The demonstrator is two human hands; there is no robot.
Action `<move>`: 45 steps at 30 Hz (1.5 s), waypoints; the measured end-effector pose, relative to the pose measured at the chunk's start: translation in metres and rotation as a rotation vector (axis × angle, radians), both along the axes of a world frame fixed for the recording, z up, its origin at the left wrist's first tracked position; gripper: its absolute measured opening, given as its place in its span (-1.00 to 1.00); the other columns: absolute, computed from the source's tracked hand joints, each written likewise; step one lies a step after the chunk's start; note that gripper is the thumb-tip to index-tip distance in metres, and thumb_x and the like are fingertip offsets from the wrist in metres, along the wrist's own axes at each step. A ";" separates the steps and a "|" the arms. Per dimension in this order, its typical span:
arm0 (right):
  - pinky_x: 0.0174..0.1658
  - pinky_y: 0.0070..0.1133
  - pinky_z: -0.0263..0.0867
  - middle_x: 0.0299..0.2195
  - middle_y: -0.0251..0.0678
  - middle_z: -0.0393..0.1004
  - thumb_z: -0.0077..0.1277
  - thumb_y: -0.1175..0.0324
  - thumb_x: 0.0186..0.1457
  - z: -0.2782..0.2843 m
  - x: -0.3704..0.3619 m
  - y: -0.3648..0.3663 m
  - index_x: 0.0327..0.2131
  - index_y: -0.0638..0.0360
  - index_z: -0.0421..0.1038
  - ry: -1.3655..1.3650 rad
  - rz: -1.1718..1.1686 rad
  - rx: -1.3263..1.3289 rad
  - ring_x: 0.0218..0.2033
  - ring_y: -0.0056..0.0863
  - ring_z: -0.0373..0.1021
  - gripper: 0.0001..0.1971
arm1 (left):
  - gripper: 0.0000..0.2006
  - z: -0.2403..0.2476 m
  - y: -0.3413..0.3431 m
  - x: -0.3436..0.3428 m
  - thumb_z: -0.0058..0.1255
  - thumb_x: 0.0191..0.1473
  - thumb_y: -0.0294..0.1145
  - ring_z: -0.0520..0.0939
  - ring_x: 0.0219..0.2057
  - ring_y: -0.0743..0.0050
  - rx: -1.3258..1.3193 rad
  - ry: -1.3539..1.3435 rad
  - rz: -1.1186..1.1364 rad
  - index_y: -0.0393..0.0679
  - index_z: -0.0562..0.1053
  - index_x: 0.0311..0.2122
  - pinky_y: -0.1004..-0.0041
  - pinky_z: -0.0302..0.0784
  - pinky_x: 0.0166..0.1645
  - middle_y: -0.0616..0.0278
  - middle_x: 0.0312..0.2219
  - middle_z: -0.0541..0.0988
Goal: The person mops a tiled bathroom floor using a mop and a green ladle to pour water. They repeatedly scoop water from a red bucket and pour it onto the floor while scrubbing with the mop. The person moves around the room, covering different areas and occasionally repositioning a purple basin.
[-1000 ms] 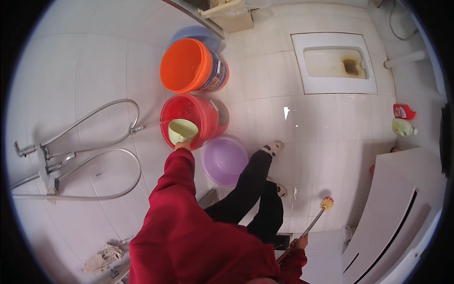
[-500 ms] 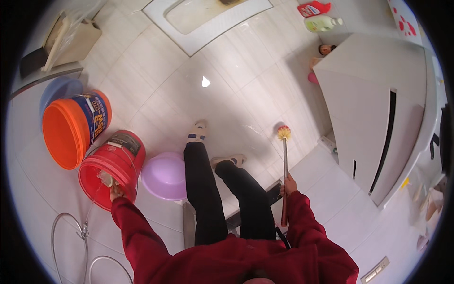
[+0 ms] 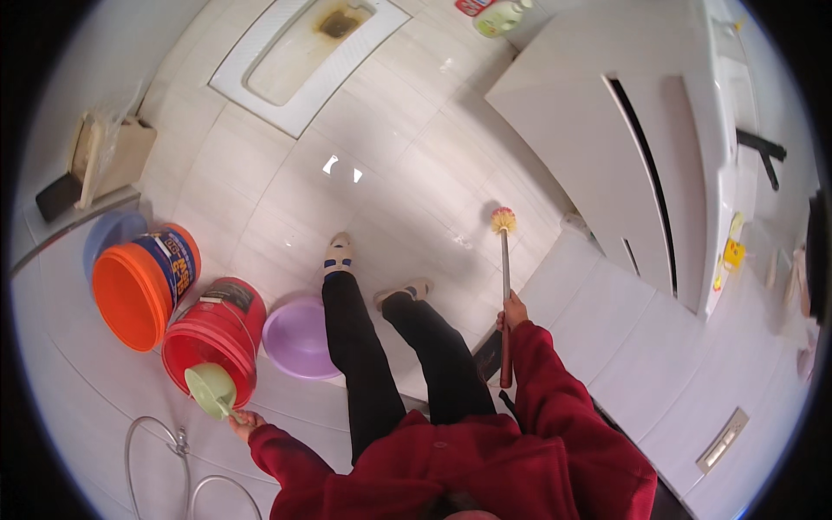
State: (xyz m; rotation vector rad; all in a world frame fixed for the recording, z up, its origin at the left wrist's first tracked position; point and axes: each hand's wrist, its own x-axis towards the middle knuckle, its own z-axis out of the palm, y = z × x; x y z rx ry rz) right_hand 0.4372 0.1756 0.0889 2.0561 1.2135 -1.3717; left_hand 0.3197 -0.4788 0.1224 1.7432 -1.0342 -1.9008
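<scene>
My left hand (image 3: 247, 423) is closed round the handle of a pale green dipper (image 3: 211, 382). The dipper's round bowl is over the mouth of the red bucket (image 3: 206, 322); I cannot tell how much water it holds. On the other side, my right hand (image 3: 513, 312) grips a long-handled toilet brush (image 3: 505, 260) by its reddish-brown lower handle. The brush points away from me, its yellow and red bristle head over the tiled floor.
An orange bucket (image 3: 130, 295) and a lilac basin (image 3: 301, 340) flank the red bucket. A squat toilet (image 3: 286, 121) is set in the floor ahead, stained near its drain. A white cabinet (image 3: 581, 130) stands right, cleaning bottles (image 3: 498, 17) beyond it. A shower hose (image 3: 130, 451) hangs at lower left.
My left hand has drawn the dipper up out of the red bucket toward me. The view has shifted, showing more of the squat toilet. My right hand still holds the brush.
</scene>
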 end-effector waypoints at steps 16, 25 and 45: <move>-0.78 -0.56 0.12 -0.80 -0.39 0.07 -0.36 0.31 0.10 0.008 0.036 -0.010 0.09 -0.15 0.02 0.175 -0.207 0.065 -0.83 -0.55 0.10 -0.57 | -0.75 0.156 0.144 -0.091 -0.13 0.05 -0.11 0.13 -0.81 0.77 -0.135 0.038 -0.524 -0.09 0.31 -0.34 0.71 -0.09 -0.78 0.48 -0.65 0.31; -0.84 -0.54 0.07 -0.81 -0.38 0.07 -0.34 0.34 0.10 -0.110 0.091 0.031 0.13 -0.08 -0.04 0.189 -0.401 0.291 -0.89 -0.54 0.06 -0.52 | -0.75 0.089 0.244 -0.147 -0.12 0.05 -0.16 0.12 -0.83 0.77 -0.045 0.248 -1.004 -0.12 0.28 -0.30 0.75 -0.02 -0.81 0.39 -0.63 0.32; -0.38 -0.24 0.27 -0.52 0.13 0.39 -0.30 0.31 0.12 -0.236 0.135 0.005 0.17 -0.13 -0.16 0.018 0.152 0.524 -0.47 0.06 0.34 -0.47 | -0.85 -0.073 0.533 -0.090 -0.19 0.02 -0.36 0.12 -0.87 0.71 0.281 0.053 -1.910 -0.22 0.30 -0.35 0.68 -0.02 -0.82 0.32 -0.73 0.31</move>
